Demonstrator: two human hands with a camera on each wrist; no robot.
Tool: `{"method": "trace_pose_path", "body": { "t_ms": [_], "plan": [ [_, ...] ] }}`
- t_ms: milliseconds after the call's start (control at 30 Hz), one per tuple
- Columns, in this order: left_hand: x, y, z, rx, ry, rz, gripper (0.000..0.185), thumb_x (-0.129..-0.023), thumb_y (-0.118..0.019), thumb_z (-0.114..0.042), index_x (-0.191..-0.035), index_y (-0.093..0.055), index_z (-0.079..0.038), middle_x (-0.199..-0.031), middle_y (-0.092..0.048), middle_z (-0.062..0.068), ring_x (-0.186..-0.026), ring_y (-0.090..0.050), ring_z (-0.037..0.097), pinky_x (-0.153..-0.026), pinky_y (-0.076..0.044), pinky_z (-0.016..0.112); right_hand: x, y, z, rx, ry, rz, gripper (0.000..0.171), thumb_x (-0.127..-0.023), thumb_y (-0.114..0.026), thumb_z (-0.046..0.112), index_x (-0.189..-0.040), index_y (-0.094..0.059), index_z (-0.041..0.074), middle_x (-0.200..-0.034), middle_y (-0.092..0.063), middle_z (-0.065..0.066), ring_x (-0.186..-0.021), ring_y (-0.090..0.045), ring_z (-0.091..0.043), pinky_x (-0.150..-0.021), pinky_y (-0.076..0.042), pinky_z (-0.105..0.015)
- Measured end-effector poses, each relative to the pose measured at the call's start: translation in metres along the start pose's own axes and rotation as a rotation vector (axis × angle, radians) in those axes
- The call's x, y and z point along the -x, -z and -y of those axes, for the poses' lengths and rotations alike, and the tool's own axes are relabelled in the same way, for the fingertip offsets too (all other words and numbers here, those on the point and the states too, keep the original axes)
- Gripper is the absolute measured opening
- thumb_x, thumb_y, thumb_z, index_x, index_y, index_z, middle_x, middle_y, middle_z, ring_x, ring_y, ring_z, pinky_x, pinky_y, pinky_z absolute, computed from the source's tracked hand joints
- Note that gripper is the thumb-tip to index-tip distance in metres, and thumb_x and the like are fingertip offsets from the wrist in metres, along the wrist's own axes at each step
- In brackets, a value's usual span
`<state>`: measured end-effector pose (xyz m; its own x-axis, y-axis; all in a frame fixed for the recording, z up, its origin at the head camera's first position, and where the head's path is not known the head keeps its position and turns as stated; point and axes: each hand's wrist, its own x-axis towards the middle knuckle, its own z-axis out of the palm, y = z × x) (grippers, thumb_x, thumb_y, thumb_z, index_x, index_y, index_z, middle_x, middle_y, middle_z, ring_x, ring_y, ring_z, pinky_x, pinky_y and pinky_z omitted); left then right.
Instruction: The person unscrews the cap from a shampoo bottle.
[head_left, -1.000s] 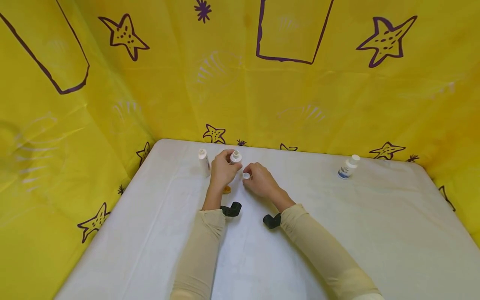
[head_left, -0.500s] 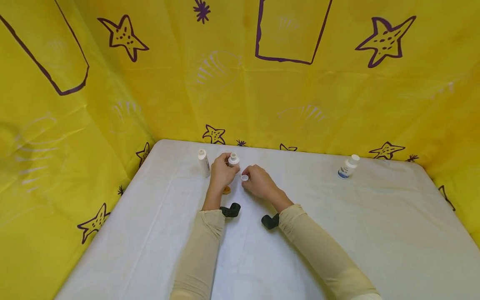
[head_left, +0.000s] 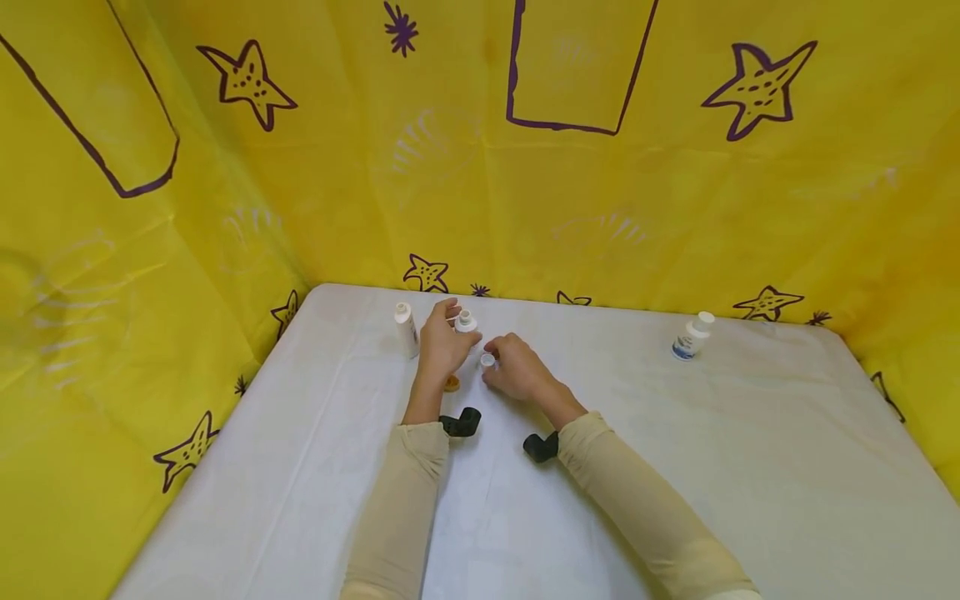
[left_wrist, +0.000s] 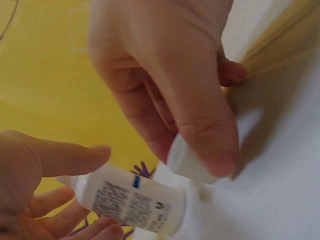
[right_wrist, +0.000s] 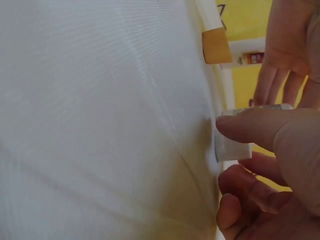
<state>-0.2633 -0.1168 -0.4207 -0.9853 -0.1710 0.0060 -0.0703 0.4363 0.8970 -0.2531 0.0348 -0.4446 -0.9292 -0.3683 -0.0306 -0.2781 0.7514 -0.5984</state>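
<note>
Seemingly light and rigid, the small white bottle (head_left: 466,322) stands on the white surface (head_left: 675,467) near its far edge in the head view, uncapped, with the left hand (head_left: 438,346) curled around its body. The right hand (head_left: 517,369) sits just beside it and pinches a small white cap (head_left: 488,360) between thumb and fingers. A second white bottle (head_left: 406,328) stands just left of the left hand, a small orange piece (head_left: 452,382) lies under that wrist, and a third bottle with a blue label (head_left: 692,335) stands well apart to the right. From here the labels are too small to read, and the left palm hides most of the held bottle.

Closer in, the left wrist view shows the bottle (left_wrist: 131,199) tilted, its printed label facing the camera, resting in the left hand's fingers (left_wrist: 70,157). The plastic looks smooth, so I judge it could slip; the labelled middle of the body is the surest place to grip. The nozzle end is tucked behind the fingers and hard to make out. The right hand (left_wrist: 170,85) above it covers most of the cap (left_wrist: 187,162).

Sideways, the right wrist view gives the cap (right_wrist: 232,145) clamped under the right hand's thumb (right_wrist: 255,127), a tiny, stiff part best pinched by its rim. The orange piece (right_wrist: 216,45) lies beyond on the surface. The bottle is cut off here, and the left hand (right_wrist: 287,60) shows only in part.
</note>
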Motion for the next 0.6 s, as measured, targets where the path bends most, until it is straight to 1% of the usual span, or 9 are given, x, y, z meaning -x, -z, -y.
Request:
{"method": "trace_pose_path", "body": {
  "t_ms": [67,133,233,300,467,600],
  "plan": [
    [0.003,0.001,-0.006,0.001,-0.045,-0.030,0.075,-0.084,-0.082,-0.010,-0.150,-0.044,-0.008,-0.146,-0.058,0.011,-0.137,-0.053,0.033,-0.113,-0.047,0.046,0.005,0.004,0.000,0.012,-0.021,0.003,0.047,-0.091,-0.077,0.020,-0.132,-0.063,0.002,-0.116,-0.061,-0.013,-0.104,-0.058,-0.026,-0.099,-0.052,-0.040],
    [0.007,0.002,-0.014,-0.006,-0.093,-0.061,0.076,-0.085,-0.082,-0.014,-0.151,-0.043,-0.007,-0.148,-0.055,0.011,-0.140,-0.049,0.033,-0.116,-0.043,0.046,0.010,0.011,-0.001,0.035,-0.015,-0.019,0.050,-0.093,-0.075,0.024,-0.136,-0.060,0.003,-0.121,-0.059,-0.014,-0.108,-0.059,-0.027,-0.100,-0.052,-0.041],
    [0.014,0.003,-0.025,-0.023,-0.158,-0.096,0.077,-0.087,-0.081,-0.019,-0.152,-0.042,-0.008,-0.151,-0.051,0.011,-0.143,-0.045,0.032,-0.118,-0.040,0.048,0.021,0.027,-0.006,0.067,0.004,-0.063,0.051,-0.096,-0.071,0.027,-0.138,-0.057,0.004,-0.126,-0.058,-0.016,-0.111,-0.060,-0.029,-0.102,-0.052,-0.043],
    [0.018,0.001,-0.033,-0.025,-0.187,-0.107,0.076,-0.088,-0.081,-0.021,-0.152,-0.043,-0.010,-0.152,-0.049,0.011,-0.144,-0.043,0.031,-0.118,-0.040,0.050,0.028,0.040,-0.010,0.087,0.020,-0.096,0.052,-0.098,-0.069,0.029,-0.140,-0.055,0.003,-0.128,-0.057,-0.017,-0.112,-0.060,-0.030,-0.102,-0.052,-0.044],
    [0.027,-0.007,-0.047,0.012,-0.229,-0.089,0.075,-0.088,-0.081,-0.021,-0.152,-0.044,-0.013,-0.156,-0.045,0.009,-0.146,-0.041,0.031,-0.119,-0.040,0.051,0.051,0.070,-0.026,0.075,-0.014,-0.149,0.054,-0.099,-0.068,0.032,-0.143,-0.053,0.003,-0.132,-0.054,-0.017,-0.110,-0.063,-0.031,-0.100,-0.055,-0.045],
    [0.030,-0.020,-0.053,0.003,-0.262,-0.061,0.074,-0.088,-0.082,-0.023,-0.152,-0.045,-0.014,-0.154,-0.045,0.008,-0.146,-0.041,0.030,-0.120,-0.038,0.051,0.071,0.090,-0.040,0.057,-0.044,-0.185,0.057,-0.099,-0.067,0.035,-0.144,-0.051,0.003,-0.134,-0.052,-0.018,-0.108,-0.063,-0.032,-0.097,-0.057,-0.046]
  ]
}}
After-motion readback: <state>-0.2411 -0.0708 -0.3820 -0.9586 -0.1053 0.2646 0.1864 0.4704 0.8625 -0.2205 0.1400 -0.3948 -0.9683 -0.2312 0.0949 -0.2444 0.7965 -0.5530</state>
